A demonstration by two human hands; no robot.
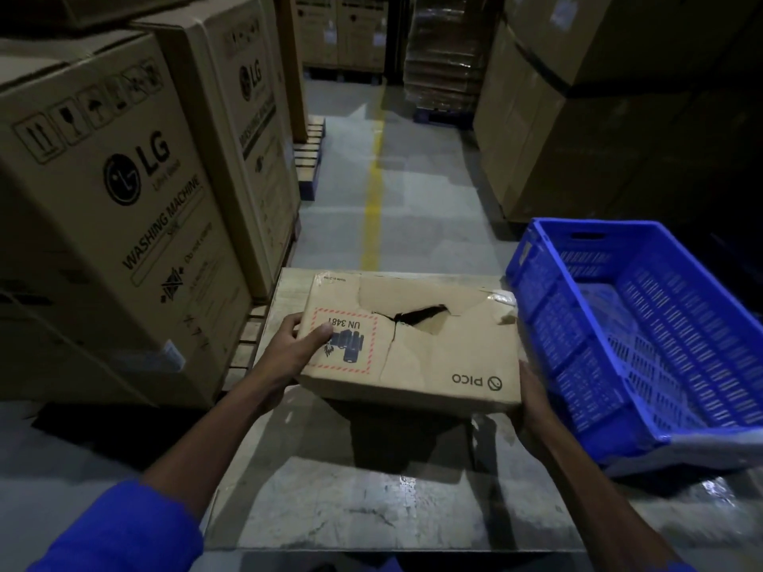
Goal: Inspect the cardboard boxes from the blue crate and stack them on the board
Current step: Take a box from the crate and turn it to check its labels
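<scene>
A flat cardboard box (413,344) marked PICO and UN 3481, its top flaps torn open in the middle, is held above the board (330,501). My left hand (295,344) grips its left end, thumb on top over the red-hatched label. My right hand (532,396) holds the right end from the side and beneath; its fingers are mostly hidden by the box. The blue crate (644,324) stands tilted to the right of the box, and I see no boxes inside it.
Tall LG washing machine cartons (111,208) on wooden pallets wall off the left. More large cartons (578,130) stand at the right. A grey floor aisle with a yellow line (373,200) runs ahead between them.
</scene>
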